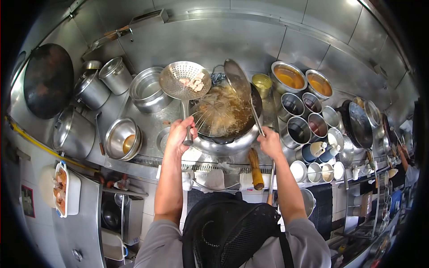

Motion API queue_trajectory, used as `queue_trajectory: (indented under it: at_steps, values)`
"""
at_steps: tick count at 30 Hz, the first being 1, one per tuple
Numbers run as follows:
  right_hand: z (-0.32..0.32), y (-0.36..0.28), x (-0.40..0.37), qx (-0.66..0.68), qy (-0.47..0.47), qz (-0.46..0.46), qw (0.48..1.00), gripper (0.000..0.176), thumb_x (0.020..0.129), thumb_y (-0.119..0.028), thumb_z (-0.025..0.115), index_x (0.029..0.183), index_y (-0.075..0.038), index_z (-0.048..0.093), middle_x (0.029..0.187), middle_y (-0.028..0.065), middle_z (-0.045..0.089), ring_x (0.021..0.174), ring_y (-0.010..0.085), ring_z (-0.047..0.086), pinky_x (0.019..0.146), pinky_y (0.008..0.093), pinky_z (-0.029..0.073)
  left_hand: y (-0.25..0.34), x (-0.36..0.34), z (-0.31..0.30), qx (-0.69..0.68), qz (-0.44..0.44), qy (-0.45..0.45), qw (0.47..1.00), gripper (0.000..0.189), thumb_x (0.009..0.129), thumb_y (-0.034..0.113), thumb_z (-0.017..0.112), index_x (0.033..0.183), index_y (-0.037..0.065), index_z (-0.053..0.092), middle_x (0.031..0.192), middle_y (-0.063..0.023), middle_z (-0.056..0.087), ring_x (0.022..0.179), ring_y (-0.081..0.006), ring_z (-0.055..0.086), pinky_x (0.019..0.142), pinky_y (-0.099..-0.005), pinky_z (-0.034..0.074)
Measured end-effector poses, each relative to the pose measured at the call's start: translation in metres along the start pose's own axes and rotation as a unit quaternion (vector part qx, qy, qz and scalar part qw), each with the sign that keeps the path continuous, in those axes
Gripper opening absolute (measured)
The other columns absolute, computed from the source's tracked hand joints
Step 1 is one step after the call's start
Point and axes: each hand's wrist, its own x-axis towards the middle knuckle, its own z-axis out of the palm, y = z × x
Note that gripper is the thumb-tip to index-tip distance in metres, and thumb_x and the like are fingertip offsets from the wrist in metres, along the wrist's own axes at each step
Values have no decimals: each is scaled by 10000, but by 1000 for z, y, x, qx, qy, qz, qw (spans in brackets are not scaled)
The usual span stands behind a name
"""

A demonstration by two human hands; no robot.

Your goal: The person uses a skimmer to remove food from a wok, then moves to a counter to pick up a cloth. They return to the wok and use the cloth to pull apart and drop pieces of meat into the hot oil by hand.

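My left hand is closed around the handle of a perforated strainer, held up at the wok's left side. Several pale pieces of meat lie in the strainer. My right hand grips the long handle of a metal ladle, its large round head raised over the far right of the wok. Brown bubbling liquid fills the wok. At its near left, a wire skimmer dips into the liquid.
Left of the wok stand a deep pot and a steel bowl. Sauce bowls and metal canisters crowd the right. A bamboo brush hangs over the front edge. Another person's arm shows far right.
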Motion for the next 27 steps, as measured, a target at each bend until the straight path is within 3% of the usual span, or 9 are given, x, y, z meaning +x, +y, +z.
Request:
queue_trajectory:
  at_steps: [1, 2, 7, 11, 13, 14, 16, 23, 27]
  values:
    - [-11, -5, -3, 59, -37, 71, 995, 350, 816, -48, 543, 1151, 9, 626, 804, 215, 688, 602, 293, 674, 609, 405, 535, -1, 4, 1, -8, 0, 4, 1000, 174, 938, 117, 598, 846, 2, 504, 691, -44, 509, 506, -104, 502, 439, -254, 425]
    - [-15, 2, -4, 83, -10, 53, 995, 354, 831, -59, 549, 1172, 7, 622, 749, 148, 688, 487, 175, 615, 502, 347, 499, -1, 6, 2, -15, 0, 7, 1000, 162, 933, 106, 603, 872, -2, 498, 716, -57, 518, 512, -108, 507, 434, -255, 428]
    - [-38, 19, 6, 74, 30, 67, 995, 252, 831, -52, 539, 1058, 21, 619, 725, 151, 684, 508, 190, 632, 503, 347, 498, -3, 13, 12, -12, 5, 6, 1000, 171, 919, 79, 614, 959, 2, 466, 769, -79, 528, 521, -117, 513, 429, -260, 424]
    - [-5, 69, 19, 75, -32, 73, 994, 161, 840, -32, 534, 976, 49, 559, 746, 146, 678, 504, 174, 610, 447, 342, 467, -10, 22, 12, 12, 17, 33, 999, 201, 911, 76, 619, 974, 8, 440, 773, -83, 529, 512, -122, 507, 420, -265, 419]
    - [26, 64, 15, 348, -60, 197, 915, 141, 866, -9, 531, 1006, 9, 535, 781, 144, 661, 470, 161, 544, 391, 301, 402, -12, 27, 11, 19, 21, 38, 999, 208, 909, 76, 619, 974, 11, 433, 771, -83, 526, 505, -123, 503, 415, -265, 416]
    - [39, 65, 16, 348, -61, 197, 914, 141, 866, -9, 531, 1006, 9, 535, 781, 144, 661, 470, 161, 544, 391, 301, 402, -14, 30, 10, 27, 20, 42, 999, 214, 907, 76, 618, 975, 14, 426, 768, -82, 524, 498, -123, 500, 409, -264, 413]
    - [59, 67, 21, 549, -76, 214, 805, 148, 886, 5, 534, 1030, -29, 518, 801, 143, 636, 453, 139, 479, 376, 252, 346, -17, 37, 7, 36, 25, 50, 998, 223, 902, 76, 617, 977, 10, 418, 762, -81, 520, 492, -123, 499, 399, -265, 410]
    - [38, 39, 17, 604, -74, 188, 771, 146, 872, 17, 560, 998, -53, 536, 792, 140, 627, 467, 124, 463, 371, 245, 322, -39, 75, -6, 150, 53, 89, 983, 268, 868, 58, 608, 997, -13, 384, 739, -76, 511, 474, -122, 499, 365, -270, 406]
    - [15, -3, 13, 561, -102, 173, 803, 71, 903, -14, 545, 965, -50, 546, 776, 117, 627, 421, 102, 449, 343, 222, 314, -51, 85, -1, 211, 54, 76, 973, 202, 855, 66, 593, 693, 9, 486, 600, -44, 487, 442, -127, 498, 365, -272, 390]
